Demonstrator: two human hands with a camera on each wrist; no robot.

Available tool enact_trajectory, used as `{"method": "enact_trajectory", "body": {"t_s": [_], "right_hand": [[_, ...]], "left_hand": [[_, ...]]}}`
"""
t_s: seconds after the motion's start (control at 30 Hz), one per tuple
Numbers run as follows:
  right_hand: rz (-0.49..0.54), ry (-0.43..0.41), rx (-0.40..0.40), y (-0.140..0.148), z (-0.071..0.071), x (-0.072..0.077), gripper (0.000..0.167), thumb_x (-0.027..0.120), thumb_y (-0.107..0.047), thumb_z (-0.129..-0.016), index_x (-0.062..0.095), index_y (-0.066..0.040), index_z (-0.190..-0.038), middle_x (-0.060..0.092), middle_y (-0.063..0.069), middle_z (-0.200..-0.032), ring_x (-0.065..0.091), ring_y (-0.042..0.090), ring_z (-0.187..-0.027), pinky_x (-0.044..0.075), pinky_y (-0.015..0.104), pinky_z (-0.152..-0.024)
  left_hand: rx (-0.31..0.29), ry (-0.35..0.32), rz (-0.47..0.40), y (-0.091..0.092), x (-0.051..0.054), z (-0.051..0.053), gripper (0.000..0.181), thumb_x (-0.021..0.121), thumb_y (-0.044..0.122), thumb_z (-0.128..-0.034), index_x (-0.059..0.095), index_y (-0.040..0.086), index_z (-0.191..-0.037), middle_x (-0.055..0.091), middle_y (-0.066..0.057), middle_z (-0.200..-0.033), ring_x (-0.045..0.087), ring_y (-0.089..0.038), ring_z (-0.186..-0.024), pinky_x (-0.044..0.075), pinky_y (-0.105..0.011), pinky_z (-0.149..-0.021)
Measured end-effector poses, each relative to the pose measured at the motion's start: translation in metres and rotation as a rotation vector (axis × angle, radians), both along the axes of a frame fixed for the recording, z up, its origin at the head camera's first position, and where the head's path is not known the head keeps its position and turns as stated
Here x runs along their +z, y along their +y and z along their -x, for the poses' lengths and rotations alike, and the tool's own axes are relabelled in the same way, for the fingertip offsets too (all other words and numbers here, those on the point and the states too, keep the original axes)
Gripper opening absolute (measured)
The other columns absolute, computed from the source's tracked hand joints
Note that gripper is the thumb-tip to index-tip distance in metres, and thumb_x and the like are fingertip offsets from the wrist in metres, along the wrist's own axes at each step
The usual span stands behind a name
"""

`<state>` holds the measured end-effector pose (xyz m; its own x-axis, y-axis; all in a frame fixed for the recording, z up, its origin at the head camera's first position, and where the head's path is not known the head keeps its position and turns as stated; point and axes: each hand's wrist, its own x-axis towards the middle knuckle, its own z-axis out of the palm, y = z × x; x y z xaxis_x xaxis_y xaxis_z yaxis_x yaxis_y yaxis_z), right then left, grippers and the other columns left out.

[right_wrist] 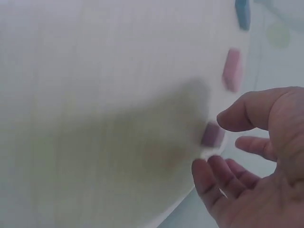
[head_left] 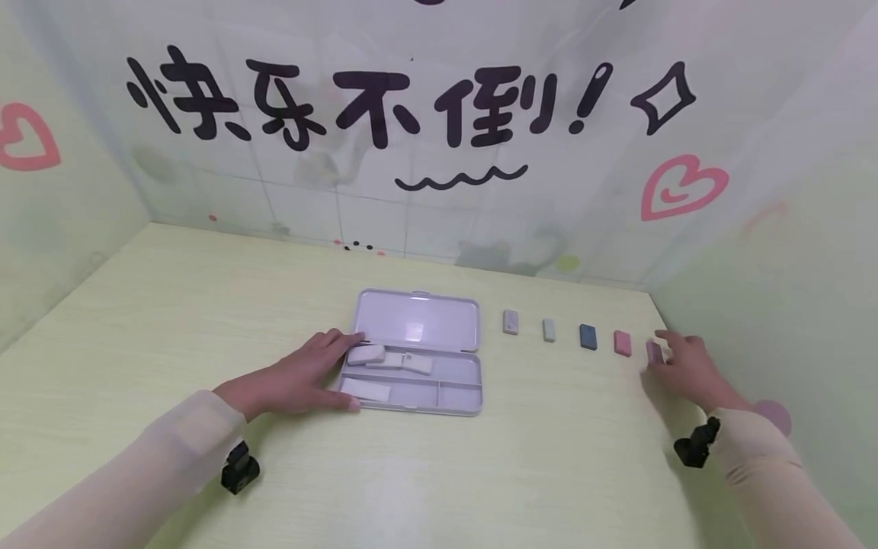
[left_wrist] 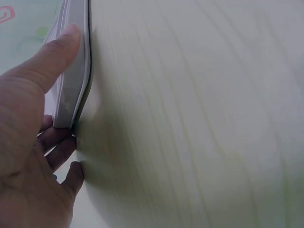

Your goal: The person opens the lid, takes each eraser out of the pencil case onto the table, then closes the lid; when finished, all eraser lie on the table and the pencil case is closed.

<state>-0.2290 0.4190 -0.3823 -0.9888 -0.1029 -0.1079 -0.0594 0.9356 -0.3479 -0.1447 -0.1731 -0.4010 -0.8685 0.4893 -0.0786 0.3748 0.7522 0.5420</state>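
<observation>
A lilac pencil case (head_left: 459,399) lies with its lid (head_left: 417,320) folded back on the table. My left hand (head_left: 302,377) holds its left end, thumb on the near wall and fingers at the far side; the left wrist view shows the thumb (left_wrist: 59,52) against that wall. Inside lie several whitish blocks like erasers (head_left: 366,354) and a flat white piece (head_left: 366,390). At the far right, my right hand (head_left: 689,370) is around a dark purple eraser (head_left: 655,351). In the right wrist view, thumb and fingers stand apart beside this eraser (right_wrist: 212,135), without gripping it.
Left of the purple eraser, a row holds a pink eraser (head_left: 622,343), a blue one (head_left: 588,337), a pale grey-green one (head_left: 549,330) and a greyish lilac one (head_left: 511,322). A wall (head_left: 775,305) rises close to the right hand; another wall stands behind the table.
</observation>
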Motion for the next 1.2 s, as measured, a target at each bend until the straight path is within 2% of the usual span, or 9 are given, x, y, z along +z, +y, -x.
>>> {"method": "enact_trajectory", "body": {"t_s": [0.1,0.17,0.33,0.5,0.67,0.83,1.03,1.2], "right_hand": [[0.032,0.047,0.025,-0.022,0.002,0.003,0.057,0.051,-0.015,-0.103,0.036,0.020,-0.145,0.033,0.053,-0.135,0.050,0.060,-0.113,0.046,0.068,-0.092],[0.055,0.087,0.073,-0.039,0.003,0.006,0.054,0.052,-0.015,-0.103,0.041,0.017,-0.146,0.039,0.048,-0.136,0.053,0.058,-0.114,0.048,0.066,-0.091],[0.112,0.185,0.257,-0.096,0.000,0.016,0.042,0.055,-0.006,-0.103,0.052,0.009,-0.142,0.055,0.035,-0.131,0.063,0.048,-0.111,0.054,0.061,-0.092],[0.181,0.226,0.438,-0.159,-0.011,0.015,0.033,0.061,0.000,-0.100,0.062,0.006,-0.133,0.068,0.023,-0.122,0.068,0.036,-0.108,0.057,0.056,-0.094],[0.246,0.151,0.560,-0.214,-0.025,0.015,0.029,0.062,-0.004,-0.101,0.066,0.002,-0.130,0.073,0.015,-0.117,0.070,0.026,-0.107,0.058,0.048,-0.095],[0.287,0.044,0.621,-0.255,-0.037,0.016,0.031,0.062,-0.006,-0.102,0.065,-0.002,-0.132,0.074,0.009,-0.118,0.070,0.020,-0.108,0.058,0.041,-0.097],[0.327,-0.031,0.696,-0.286,-0.045,0.010,0.031,0.062,-0.009,-0.103,0.065,-0.002,-0.133,0.073,0.009,-0.120,0.069,0.019,-0.110,0.058,0.035,-0.098],[0.337,-0.048,0.713,-0.303,-0.046,0.006,0.031,0.062,-0.009,-0.103,0.065,0.000,-0.132,0.073,0.011,-0.120,0.068,0.020,-0.108,0.058,0.035,-0.098]], "left_hand": [[0.000,-0.001,0.000,0.001,0.002,0.000,0.105,0.083,0.053,-0.0852,0.032,0.001,-0.161,0.052,-0.014,-0.136,0.047,-0.031,-0.123,0.046,-0.056,-0.110],[0.001,-0.005,0.000,0.001,0.002,-0.001,0.105,0.082,0.054,-0.0856,0.032,0.001,-0.161,0.052,-0.014,-0.137,0.047,-0.031,-0.124,0.046,-0.056,-0.110],[0.007,-0.006,0.006,0.001,0.002,-0.001,0.104,0.082,0.053,-0.0860,0.032,0.001,-0.161,0.052,-0.015,-0.137,0.047,-0.032,-0.124,0.046,-0.057,-0.110],[0.003,0.002,0.005,0.001,0.001,0.000,0.104,0.082,0.052,-0.0861,0.032,0.000,-0.161,0.052,-0.016,-0.138,0.047,-0.033,-0.124,0.046,-0.058,-0.111],[0.005,-0.007,0.006,0.001,0.000,0.000,0.104,0.082,0.053,-0.0859,0.032,0.001,-0.161,0.052,-0.015,-0.137,0.047,-0.032,-0.124,0.046,-0.057,-0.110],[0.017,-0.018,0.004,-0.001,0.000,0.000,0.104,0.083,0.051,-0.0856,0.032,0.002,-0.161,0.052,-0.013,-0.136,0.046,-0.031,-0.124,0.045,-0.056,-0.110],[0.014,-0.022,-0.007,-0.001,-0.001,0.000,0.103,0.083,0.051,-0.0856,0.032,0.001,-0.160,0.052,-0.013,-0.135,0.046,-0.031,-0.123,0.045,-0.057,-0.111],[0.011,-0.015,-0.010,-0.001,-0.001,-0.001,0.102,0.083,0.051,-0.0861,0.033,0.002,-0.160,0.052,-0.014,-0.136,0.047,-0.032,-0.124,0.045,-0.058,-0.111]]}}
